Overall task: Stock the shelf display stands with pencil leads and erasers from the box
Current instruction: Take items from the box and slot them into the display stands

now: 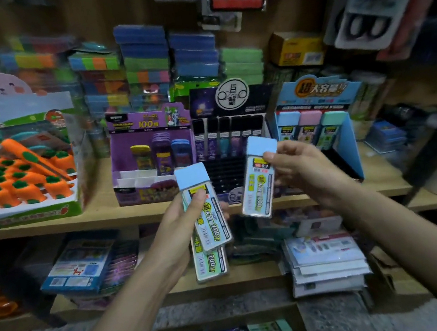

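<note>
Far left, a tray (pixel 20 216) packed with carrot erasers (pixel 15 181). Next, purple stand (pixel 141 191) with few cases, black stand (pixel 223 170), blue stand (pixel 347 146) part filled. All on a wooden shelf (pixel 100 214); cardboard box (pixel 226 321) of stock on the floor below. Left hand (pixel 181 224) gripping two blue-capped lead cases (pixel 211 217); right hand (pixel 306 172) pinching a third lead case (pixel 256 188) before the black stand.

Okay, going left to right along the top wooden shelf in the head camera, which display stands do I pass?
Carrot tray → purple stand → black stand → blue stand.
</note>
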Available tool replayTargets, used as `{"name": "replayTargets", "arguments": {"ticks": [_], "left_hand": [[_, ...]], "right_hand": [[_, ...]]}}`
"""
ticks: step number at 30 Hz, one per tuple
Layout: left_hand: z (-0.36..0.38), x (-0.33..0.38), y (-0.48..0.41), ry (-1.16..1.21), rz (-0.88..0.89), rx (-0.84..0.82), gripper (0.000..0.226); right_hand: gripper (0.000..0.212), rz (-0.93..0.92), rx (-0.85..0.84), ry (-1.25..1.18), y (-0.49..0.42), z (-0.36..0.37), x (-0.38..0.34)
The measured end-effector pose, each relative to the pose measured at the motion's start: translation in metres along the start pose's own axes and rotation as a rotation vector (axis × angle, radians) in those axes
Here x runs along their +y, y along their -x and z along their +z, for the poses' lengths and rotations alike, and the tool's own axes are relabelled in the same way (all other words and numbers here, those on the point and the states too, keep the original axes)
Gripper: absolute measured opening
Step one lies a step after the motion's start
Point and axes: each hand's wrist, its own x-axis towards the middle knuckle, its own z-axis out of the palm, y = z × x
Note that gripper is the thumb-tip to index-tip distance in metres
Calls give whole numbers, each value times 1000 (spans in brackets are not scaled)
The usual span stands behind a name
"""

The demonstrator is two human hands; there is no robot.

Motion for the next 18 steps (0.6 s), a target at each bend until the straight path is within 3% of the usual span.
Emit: {"name": "replayTargets", "arguments": {"ticks": [6,9,14,18], "left_hand": [[19,-8,-18,23,40,16,37],[23,-17,-22,-5,27,14,35],[23,-28,-27,-54,16,21,35],[21,-30,-29,-66,23,29,31]], "right_hand": [[6,-176,321,191,-23,-83,-12],[5,-240,405,256,-41,-108,-19],[14,-252,362,319,-71,-111,-11],[8,-281,245,452,-83,-99,-2]]}}
